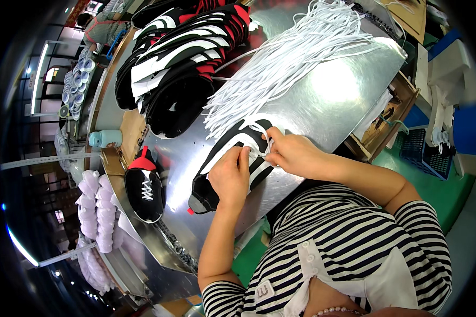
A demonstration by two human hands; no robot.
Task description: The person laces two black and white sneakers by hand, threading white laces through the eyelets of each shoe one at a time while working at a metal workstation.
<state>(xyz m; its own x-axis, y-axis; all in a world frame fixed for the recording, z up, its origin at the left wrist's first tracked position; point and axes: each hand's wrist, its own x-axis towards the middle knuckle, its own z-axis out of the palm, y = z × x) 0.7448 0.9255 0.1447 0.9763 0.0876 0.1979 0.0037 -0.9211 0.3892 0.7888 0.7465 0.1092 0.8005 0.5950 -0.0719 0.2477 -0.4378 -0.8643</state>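
Observation:
A black and white shoe upper lies slantwise on the metal table in front of me, its grey toe end with a red tab toward the lower left. My right hand is closed in a pinch on a white shoelace, which loops up over the far end of the upper. My left hand rests over the middle of the upper, thumb and fingertips pinched together at the lacing area. Its fingertips meet the lace there, but the exact grip is partly hidden.
A large bundle of white shoelaces spreads across the metal table. Stacked black, white and red uppers stand at far left. A laced upper lies near the left edge, by a pale blue bottle. An open drawer juts out at right.

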